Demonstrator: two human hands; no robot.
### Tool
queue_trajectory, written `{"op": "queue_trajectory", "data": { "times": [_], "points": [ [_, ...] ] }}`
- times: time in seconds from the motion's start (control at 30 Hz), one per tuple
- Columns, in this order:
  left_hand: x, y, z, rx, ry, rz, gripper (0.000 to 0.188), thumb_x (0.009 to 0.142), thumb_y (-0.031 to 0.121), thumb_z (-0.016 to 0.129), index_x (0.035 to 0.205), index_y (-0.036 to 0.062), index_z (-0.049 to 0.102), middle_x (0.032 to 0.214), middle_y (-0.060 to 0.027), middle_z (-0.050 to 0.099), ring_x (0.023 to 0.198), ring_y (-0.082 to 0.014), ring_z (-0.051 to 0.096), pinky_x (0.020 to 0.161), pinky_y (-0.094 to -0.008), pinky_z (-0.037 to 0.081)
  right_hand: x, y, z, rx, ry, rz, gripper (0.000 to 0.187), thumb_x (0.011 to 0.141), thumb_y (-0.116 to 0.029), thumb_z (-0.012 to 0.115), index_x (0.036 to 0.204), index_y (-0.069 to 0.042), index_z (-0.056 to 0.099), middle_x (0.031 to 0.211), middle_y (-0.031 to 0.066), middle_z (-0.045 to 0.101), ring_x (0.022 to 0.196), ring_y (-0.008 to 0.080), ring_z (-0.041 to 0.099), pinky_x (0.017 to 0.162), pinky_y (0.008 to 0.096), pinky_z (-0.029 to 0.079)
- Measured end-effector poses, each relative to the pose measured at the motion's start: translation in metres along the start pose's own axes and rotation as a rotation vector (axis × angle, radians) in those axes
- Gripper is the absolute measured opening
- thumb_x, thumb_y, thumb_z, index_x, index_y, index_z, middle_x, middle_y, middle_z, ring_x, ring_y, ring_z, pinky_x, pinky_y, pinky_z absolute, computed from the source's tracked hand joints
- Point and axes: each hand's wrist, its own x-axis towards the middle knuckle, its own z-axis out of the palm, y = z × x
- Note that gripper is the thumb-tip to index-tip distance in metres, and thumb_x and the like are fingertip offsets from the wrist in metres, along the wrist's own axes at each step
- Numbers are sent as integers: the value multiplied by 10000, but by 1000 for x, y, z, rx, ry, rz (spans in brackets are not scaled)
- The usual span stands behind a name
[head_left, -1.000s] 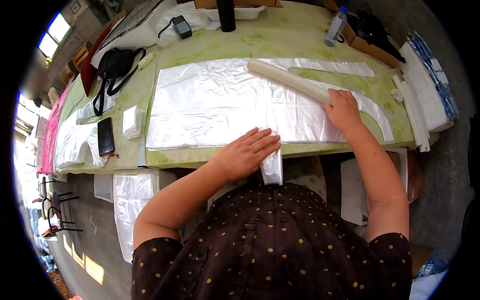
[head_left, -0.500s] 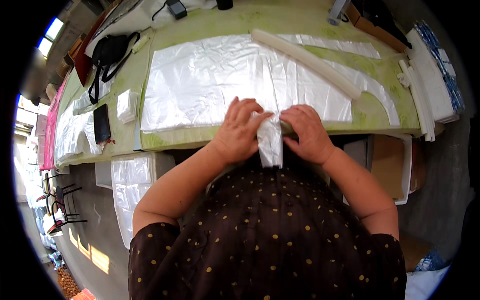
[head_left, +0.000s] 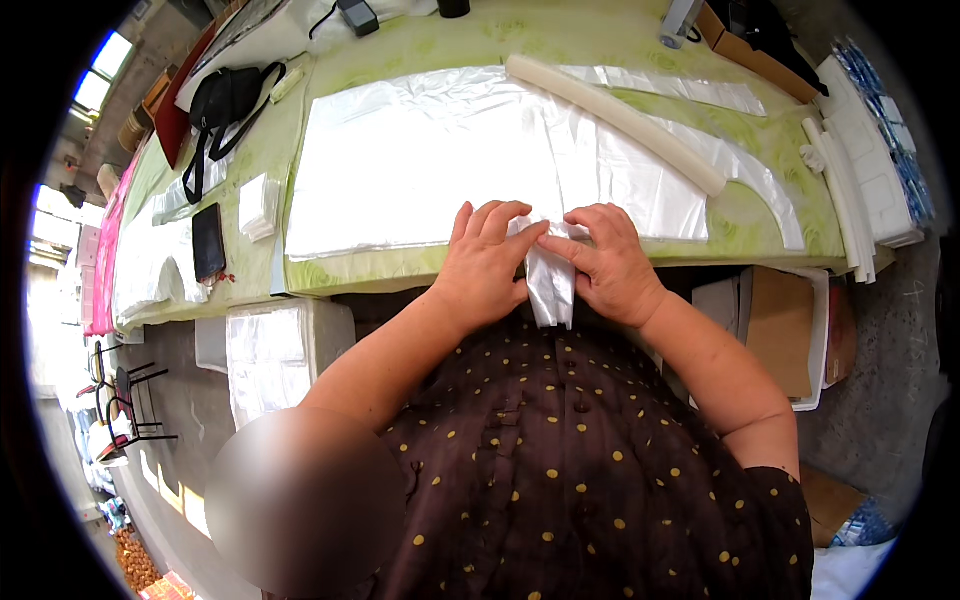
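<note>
At the table's near edge, my left hand (head_left: 487, 258) and my right hand (head_left: 612, 262) face each other over a narrow folded strip of thin translucent plastic film (head_left: 550, 288). Its lower end hangs off the edge in front of my dark dotted clothing. My left fingers are bent, with the thumb pressed at the strip's top. The right thumb or index finger meets it there, and the other right fingers curl along the strip's side. Beyond the hands, a large whitish plastic sheet (head_left: 410, 165) lies flat on the green-patterned table cover (head_left: 560, 40).
A long pale roll (head_left: 620, 125) lies slantwise across the sheet. To the left are a black bag (head_left: 225, 100), a dark phone (head_left: 209, 243) and a stack of small white packets (head_left: 258, 208). White boxes (head_left: 870, 150) stand at the right; a bin with cardboard (head_left: 785, 330) is below.
My hands have drawn closer together at the top of the strip, the right one reaching left until its fingertip meets the left thumb. The strip's lower end has shifted slightly.
</note>
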Motion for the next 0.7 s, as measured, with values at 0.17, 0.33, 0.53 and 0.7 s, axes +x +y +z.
{"op": "queue_trajectory", "data": {
  "times": [0.17, 0.33, 0.53, 0.7],
  "points": [
    [7, 1, -8, -68, -69, -58, 805, 768, 212, 752, 1517, 182, 459, 1299, -56, 566, 1300, -289, 488, 1151, -673, 263, 13, 6, -2, 96, 2, -74, 385, 737, -74, 749, 1098, -206, 754, 1102, 84, 604, 1044, 307, 579, 962, 442, 444],
    [9, 1, -5, -55, -46, -79, 905, 764, 235, 770, 1571, 203, 360, 1265, -49, 591, 1258, -281, 523, 1143, -689, 266, 18, 13, -5, 110, -143, -98, 267, 739, -86, 753, 990, -175, 748, 1056, 73, 627, 1036, 297, 590, 952, 427, 446],
    [7, -4, -4, -151, 14, -117, 813, 812, 228, 767, 1535, 158, 401, 1161, -25, 656, 1182, -257, 582, 1170, -626, 270, 20, 19, -2, 371, -79, 155, 121, 763, -105, 721, 877, -136, 696, 983, 54, 643, 1005, 301, 590, 938, 417, 458],
    [12, -7, 3, -274, 112, -270, 729, 887, 217, 733, 1515, 61, 397, 1017, -26, 705, 1051, -245, 650, 1178, -571, 279, 50, 11, -1, 620, -187, 756, 211, 930, -226, 682, 951, -16, 691, 840, 118, 685, 751, 240, 629, 715, 350, 496]
  ]
}}
